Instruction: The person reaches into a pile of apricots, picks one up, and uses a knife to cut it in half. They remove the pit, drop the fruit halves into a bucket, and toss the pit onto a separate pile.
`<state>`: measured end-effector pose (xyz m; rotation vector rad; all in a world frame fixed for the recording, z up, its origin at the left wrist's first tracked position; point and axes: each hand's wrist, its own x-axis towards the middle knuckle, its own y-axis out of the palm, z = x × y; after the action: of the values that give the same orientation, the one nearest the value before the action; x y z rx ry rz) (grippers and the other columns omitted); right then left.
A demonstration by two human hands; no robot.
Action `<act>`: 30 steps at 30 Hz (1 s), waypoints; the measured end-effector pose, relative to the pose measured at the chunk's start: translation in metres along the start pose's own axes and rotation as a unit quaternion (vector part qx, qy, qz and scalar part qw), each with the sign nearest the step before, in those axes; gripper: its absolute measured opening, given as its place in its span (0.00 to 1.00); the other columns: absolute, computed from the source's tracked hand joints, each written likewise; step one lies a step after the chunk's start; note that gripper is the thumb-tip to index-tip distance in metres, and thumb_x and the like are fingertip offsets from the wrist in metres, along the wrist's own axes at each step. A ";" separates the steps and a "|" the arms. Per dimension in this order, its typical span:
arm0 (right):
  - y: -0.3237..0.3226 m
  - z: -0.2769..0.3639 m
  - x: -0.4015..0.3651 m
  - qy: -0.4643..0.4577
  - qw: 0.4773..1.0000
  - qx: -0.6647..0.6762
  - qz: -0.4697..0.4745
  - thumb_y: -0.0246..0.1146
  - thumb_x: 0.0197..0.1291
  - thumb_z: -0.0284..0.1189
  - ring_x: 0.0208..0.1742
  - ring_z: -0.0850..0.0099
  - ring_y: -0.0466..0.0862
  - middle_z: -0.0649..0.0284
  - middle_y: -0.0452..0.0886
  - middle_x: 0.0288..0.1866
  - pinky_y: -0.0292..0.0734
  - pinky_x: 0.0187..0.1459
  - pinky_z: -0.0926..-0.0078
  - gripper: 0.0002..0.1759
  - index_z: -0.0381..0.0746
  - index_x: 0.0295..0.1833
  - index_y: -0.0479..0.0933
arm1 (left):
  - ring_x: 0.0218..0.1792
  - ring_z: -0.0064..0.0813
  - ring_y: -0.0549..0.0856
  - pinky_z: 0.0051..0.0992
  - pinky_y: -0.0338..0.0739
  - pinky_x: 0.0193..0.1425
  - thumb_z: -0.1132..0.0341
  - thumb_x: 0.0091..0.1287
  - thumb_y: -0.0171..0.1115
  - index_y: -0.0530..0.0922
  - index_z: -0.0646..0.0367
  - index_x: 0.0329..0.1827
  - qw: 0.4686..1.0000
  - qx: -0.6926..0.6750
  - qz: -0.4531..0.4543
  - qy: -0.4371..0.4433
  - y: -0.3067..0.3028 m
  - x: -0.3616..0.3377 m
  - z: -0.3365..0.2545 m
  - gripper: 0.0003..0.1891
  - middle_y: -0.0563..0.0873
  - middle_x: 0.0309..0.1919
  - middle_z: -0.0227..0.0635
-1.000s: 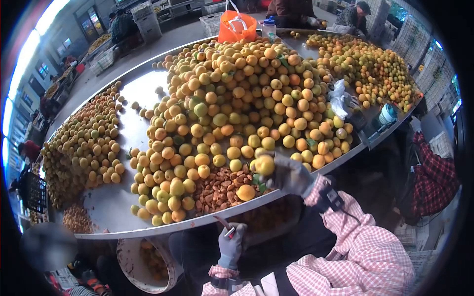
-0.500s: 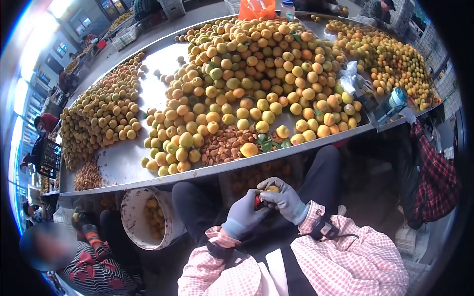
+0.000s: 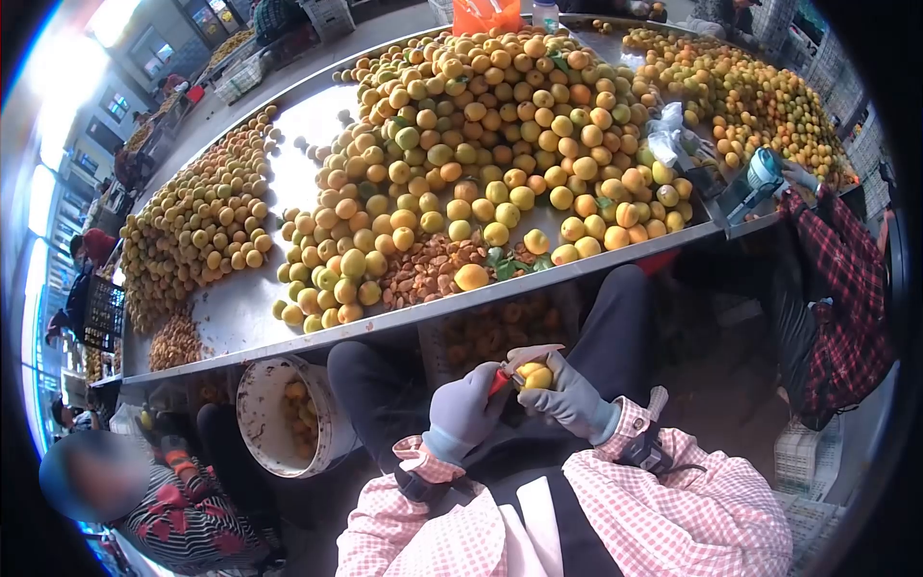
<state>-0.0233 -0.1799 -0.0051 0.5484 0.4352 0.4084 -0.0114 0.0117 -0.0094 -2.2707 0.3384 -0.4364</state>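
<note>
My left hand (image 3: pixel 461 412), in a grey glove, is closed around a small red-handled tool (image 3: pixel 499 382). The tool's metal end meets an apricot (image 3: pixel 536 376); its exact shape is too small to make out. That yellow apricot sits in the fingers of my right hand (image 3: pixel 581 396), also gloved in grey. Both hands are close together above my lap, in front of the table edge. On the table ahead lie a heap of brown apricot pits (image 3: pixel 433 267), a single apricot (image 3: pixel 471 278) and some green leaves (image 3: pixel 508 264).
Piled apricots (image 3: pixel 481 106) cover much of the metal table (image 3: pixel 231 322). A white bucket (image 3: pixel 252 418) with apricot pieces stands left of my legs. Below the table is a container of apricot pieces (image 3: pixel 500 332). Co-workers sit left (image 3: pixel 192 519) and right (image 3: pixel 832 308).
The apricot shows more now, with the red-handled tool turned up against it. My right hand's fingers have opened out around the fruit. The view has shifted slightly.
</note>
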 end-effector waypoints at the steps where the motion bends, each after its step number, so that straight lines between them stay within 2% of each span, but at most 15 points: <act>1: 0.000 -0.009 0.002 -0.034 0.999 -0.012 -0.009 0.66 0.63 0.26 0.43 0.84 0.73 0.70 0.70 0.55 0.75 0.43 0.87 0.26 0.47 0.64 0.65 | 0.26 0.46 0.83 0.37 0.76 0.27 0.63 0.59 0.66 0.74 0.54 0.49 0.999 0.030 -0.005 0.010 0.000 -0.002 0.001 0.17 0.84 0.33 0.41; 6: 0.008 -0.018 0.003 -0.142 0.983 -0.119 -0.017 0.65 0.63 0.28 0.44 0.83 0.73 0.69 0.69 0.56 0.75 0.45 0.86 0.23 0.45 0.60 0.66 | 0.23 0.38 0.82 0.34 0.74 0.22 0.62 0.60 0.63 0.74 0.53 0.50 0.987 0.152 -0.025 0.038 -0.003 -0.005 -0.002 0.16 0.80 0.28 0.34; 8: 0.009 -0.020 0.005 -0.244 0.938 -0.243 -0.033 0.65 0.64 0.27 0.38 0.83 0.73 0.69 0.71 0.50 0.74 0.37 0.87 0.22 0.45 0.59 0.64 | 0.22 0.33 0.82 0.32 0.73 0.20 0.63 0.60 0.61 0.73 0.52 0.50 0.972 0.230 -0.032 0.047 -0.005 -0.004 -0.004 0.15 0.77 0.26 0.31; 9: 0.011 -0.019 0.003 -0.243 0.939 -0.242 -0.031 0.65 0.64 0.27 0.38 0.83 0.73 0.69 0.71 0.50 0.74 0.37 0.87 0.22 0.45 0.59 0.64 | 0.22 0.33 0.82 0.32 0.73 0.20 0.63 0.60 0.61 0.73 0.52 0.50 0.972 0.230 -0.032 0.045 -0.003 -0.004 -0.003 0.15 0.77 0.26 0.31; 11: 0.018 -0.011 -0.004 -0.012 0.992 -0.084 -0.089 0.63 0.65 0.26 0.30 0.84 0.72 0.69 0.72 0.42 0.71 0.28 0.89 0.22 0.45 0.60 0.63 | 0.22 0.33 0.82 0.32 0.74 0.19 0.65 0.61 0.59 0.72 0.52 0.47 0.969 0.242 -0.024 0.040 0.002 -0.003 -0.001 0.12 0.77 0.25 0.31; 12: 0.022 -0.006 -0.006 -0.011 0.992 -0.085 -0.088 0.63 0.65 0.26 0.30 0.84 0.72 0.69 0.72 0.42 0.71 0.28 0.89 0.22 0.45 0.60 0.63 | 0.22 0.33 0.82 0.32 0.74 0.19 0.65 0.61 0.59 0.72 0.52 0.47 0.969 0.242 -0.025 0.038 0.005 -0.002 0.000 0.12 0.77 0.25 0.31; 15: 0.029 -0.001 -0.004 0.104 0.985 -0.028 -0.137 0.65 0.62 0.24 0.44 0.81 0.74 0.65 0.70 0.52 0.75 0.40 0.86 0.22 0.47 0.58 0.65 | 0.22 0.34 0.82 0.32 0.74 0.20 0.66 0.61 0.58 0.71 0.52 0.44 0.973 0.228 0.002 0.016 0.015 -0.005 0.005 0.10 0.78 0.25 0.32; 18: 0.020 -0.019 0.013 0.077 0.982 -0.002 -0.170 0.63 0.63 0.23 0.41 0.82 0.75 0.66 0.72 0.49 0.74 0.35 0.87 0.20 0.46 0.57 0.64 | 0.21 0.38 0.83 0.34 0.74 0.21 0.65 0.60 0.62 0.73 0.49 0.41 0.976 0.216 -0.011 -0.014 0.025 -0.002 0.009 0.09 0.82 0.25 0.32; 20: 0.006 -0.044 0.027 -0.154 0.948 -0.218 -0.171 0.63 0.64 0.24 0.36 0.83 0.75 0.67 0.73 0.47 0.71 0.28 0.90 0.19 0.44 0.57 0.64 | 0.22 0.37 0.83 0.35 0.75 0.21 0.65 0.63 0.57 0.70 0.53 0.44 0.978 0.207 -0.009 -0.006 0.025 -0.002 0.011 0.09 0.79 0.26 0.34; 22: 0.009 -0.032 0.026 -0.187 0.926 -0.281 -0.170 0.63 0.64 0.24 0.33 0.84 0.75 0.68 0.73 0.46 0.69 0.25 0.89 0.20 0.41 0.57 0.64 | 0.22 0.38 0.83 0.36 0.75 0.21 0.64 0.63 0.58 0.70 0.54 0.47 0.978 0.207 0.009 -0.018 0.028 -0.003 0.016 0.11 0.81 0.28 0.35; 24: 0.011 -0.007 0.014 -0.036 0.983 -0.148 -0.104 0.62 0.67 0.33 0.31 0.85 0.75 0.68 0.74 0.45 0.70 0.25 0.88 0.18 0.40 0.57 0.65 | 0.23 0.39 0.84 0.38 0.75 0.22 0.64 0.64 0.58 0.71 0.54 0.50 0.978 0.205 0.027 -0.029 0.027 -0.003 0.014 0.13 0.82 0.30 0.35; 25: 0.006 0.005 0.013 -0.036 0.983 -0.148 -0.104 0.62 0.67 0.33 0.31 0.85 0.75 0.68 0.74 0.45 0.70 0.25 0.88 0.18 0.40 0.57 0.65 | 0.27 0.42 0.84 0.38 0.77 0.26 0.63 0.64 0.59 0.70 0.55 0.53 0.985 0.154 0.052 -0.048 0.022 -0.002 0.009 0.16 0.83 0.33 0.40; 27: -0.009 0.023 0.009 0.116 0.986 -0.121 -0.005 0.55 0.70 0.48 0.26 0.85 0.74 0.69 0.76 0.41 0.68 0.24 0.88 0.22 0.43 0.57 0.67 | 0.30 0.45 0.85 0.37 0.79 0.29 0.63 0.63 0.61 0.70 0.56 0.57 0.990 0.100 0.079 -0.065 0.018 0.001 0.007 0.20 0.84 0.36 0.45; 29: -0.024 0.013 0.013 0.123 0.988 -0.092 -0.011 0.51 0.69 0.54 0.23 0.86 0.72 0.70 0.77 0.39 0.64 0.21 0.90 0.25 0.43 0.55 0.69 | 0.41 0.40 0.86 0.30 0.80 0.44 0.66 0.60 0.67 0.67 0.58 0.64 0.959 -0.212 0.146 -0.117 0.016 0.008 0.008 0.29 0.83 0.45 0.47; 30: -0.027 0.012 0.017 0.128 0.990 -0.065 -0.012 0.47 0.69 0.59 0.21 0.88 0.70 0.70 0.78 0.36 0.60 0.18 0.92 0.30 0.43 0.53 0.71 | 0.41 0.40 0.86 0.30 0.80 0.44 0.66 0.60 0.67 0.67 0.58 0.64 0.960 -0.212 0.146 -0.115 0.017 0.012 0.009 0.29 0.83 0.45 0.47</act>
<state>0.0035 -0.1975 -0.0156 0.3640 0.6559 0.4834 0.0013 0.0021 -0.0248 -2.5934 0.6889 0.0632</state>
